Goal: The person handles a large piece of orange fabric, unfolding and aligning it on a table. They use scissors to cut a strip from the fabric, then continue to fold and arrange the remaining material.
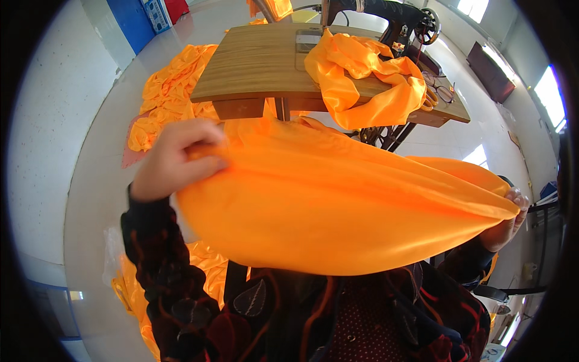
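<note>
We hold a piece of orange satin cloth [338, 205] stretched between both hands, up in front of our chest and clear of the sewing table [253, 66]. Our left hand [175, 160] is closed in a pinch on the cloth's left end, thumb under and fingers curled over the gathered edge. Our right hand [509, 220] grips the far right end, its fingers wrapped around the point where the fabric narrows; most of that hand is hidden behind the cloth.

To do this well, we judge that both grips should sit right at the edge and pull evenly, so the slippery satin stays taut along its upper line and the belly hangs free without twisting. If one hand slackens, the fabric likely slides and bunches.

The cloth spans the whole gap between the hands, sagging below them toward our dark patterned sleeves. Beyond it, a second orange piece [362, 75] lies heaped at the table's right front edge, near the black sewing machine [398, 18] at the back. More orange fabric [169, 96] is piled on the floor off the table's left edge.
</note>
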